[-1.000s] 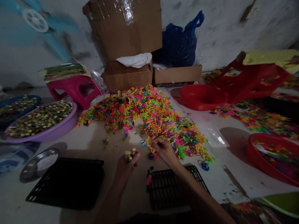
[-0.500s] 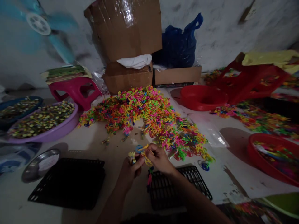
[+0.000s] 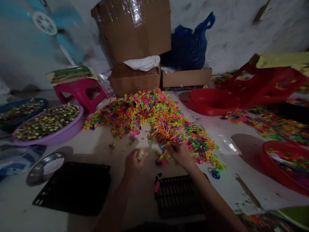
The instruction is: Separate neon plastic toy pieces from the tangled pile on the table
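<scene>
My left hand (image 3: pixel 134 162) is closed around a small bundle of whitish-yellow pieces (image 3: pixel 140 154), blurred by motion. Off to its right, my right hand (image 3: pixel 181 155) has its fingers pinched at the near edge of a big heap of bright plastic pieces (image 3: pixel 149 109). Some yellow and blue plastic pieces (image 3: pixel 164 154) are at its fingertips, smeared by motion, so their exact shape is unclear. Below my right forearm lies a black slotted tray (image 3: pixel 178 196), with a pink and dark-blue piece (image 3: pixel 157 185) on its left rim.
On the left are a black tray (image 3: pixel 74 188), a metal bowl (image 3: pixel 36 174) and a purple basin (image 3: pixel 58 132) full of small pieces. Red basins (image 3: pixel 213 103) stand on the right. Cardboard boxes (image 3: pixel 135 80) and a pink stool (image 3: pixel 80 91) are behind.
My hands have come apart. The right one has moved right to the heap's edge, while the left stays near its place with its bundle. The view has shifted slightly.
</scene>
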`<state>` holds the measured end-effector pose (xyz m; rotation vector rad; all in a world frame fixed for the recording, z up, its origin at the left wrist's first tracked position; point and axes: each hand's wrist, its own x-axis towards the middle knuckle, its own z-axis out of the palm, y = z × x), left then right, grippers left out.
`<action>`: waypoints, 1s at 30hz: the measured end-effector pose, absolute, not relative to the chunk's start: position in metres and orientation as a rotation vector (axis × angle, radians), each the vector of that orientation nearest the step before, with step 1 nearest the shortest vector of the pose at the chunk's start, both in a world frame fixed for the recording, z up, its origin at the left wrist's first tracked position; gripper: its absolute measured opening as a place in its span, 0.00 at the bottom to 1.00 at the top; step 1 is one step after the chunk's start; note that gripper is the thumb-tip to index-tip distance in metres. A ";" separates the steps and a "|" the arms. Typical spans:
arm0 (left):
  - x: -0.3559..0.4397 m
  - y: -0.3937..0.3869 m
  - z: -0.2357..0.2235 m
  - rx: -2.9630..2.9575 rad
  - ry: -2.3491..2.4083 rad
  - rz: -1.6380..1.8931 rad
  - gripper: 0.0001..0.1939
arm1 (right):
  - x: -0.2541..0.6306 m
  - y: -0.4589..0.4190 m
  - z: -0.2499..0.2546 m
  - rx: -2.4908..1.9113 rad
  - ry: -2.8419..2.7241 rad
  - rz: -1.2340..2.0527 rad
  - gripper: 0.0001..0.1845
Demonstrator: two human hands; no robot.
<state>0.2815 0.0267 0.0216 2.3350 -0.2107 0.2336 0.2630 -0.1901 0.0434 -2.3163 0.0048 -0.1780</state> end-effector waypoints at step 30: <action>0.266 0.020 0.011 0.957 0.311 -0.214 0.15 | 0.276 -0.137 0.068 -2.398 -0.728 0.285 0.13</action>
